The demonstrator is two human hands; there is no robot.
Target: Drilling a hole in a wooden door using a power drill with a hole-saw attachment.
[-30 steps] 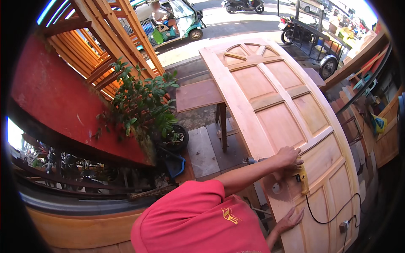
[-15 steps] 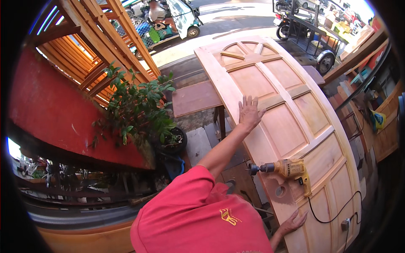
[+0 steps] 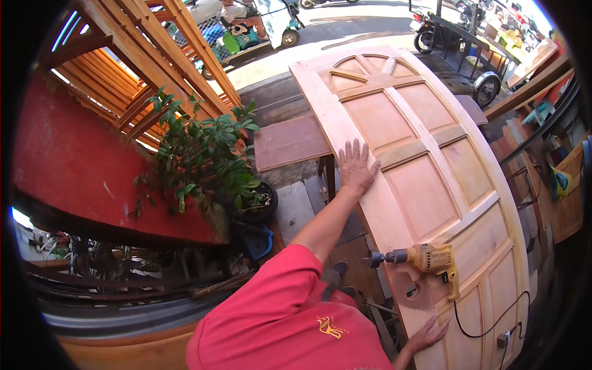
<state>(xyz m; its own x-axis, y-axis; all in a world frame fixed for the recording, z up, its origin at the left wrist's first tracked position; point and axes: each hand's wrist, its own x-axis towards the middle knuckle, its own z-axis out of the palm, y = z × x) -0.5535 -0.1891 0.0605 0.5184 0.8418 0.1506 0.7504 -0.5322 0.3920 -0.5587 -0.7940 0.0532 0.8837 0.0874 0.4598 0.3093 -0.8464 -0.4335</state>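
A pale wooden panelled door [image 3: 422, 197] with a fan-shaped arched top lies flat before me. My left hand [image 3: 357, 168] rests on its left stile with fingers spread, holding nothing. Lower down, my right hand [image 3: 428, 335] touches the same stile near its edge, fingers stretched out and apart. Between the hands, a yellow power drill [image 3: 431, 258] lies on its side on the door, its dark hole-saw bit [image 3: 375, 259] reaching past the left edge. Just below the drill is a round hole [image 3: 413, 291] in the stile, with sawdust around it.
A black cord [image 3: 487, 333] runs from the drill to a plug [image 3: 504, 338] on the door. Boards [image 3: 290, 143] stick out under the door. Left stand a potted plant [image 3: 203, 160], a red wall [image 3: 80, 160] and stacked timber frames [image 3: 148, 55]. Vehicles line the street beyond.
My left hand has slid a little toward the door's left edge. The whole view has shifted slightly. The drill and my right hand keep nearly the same places on the door.
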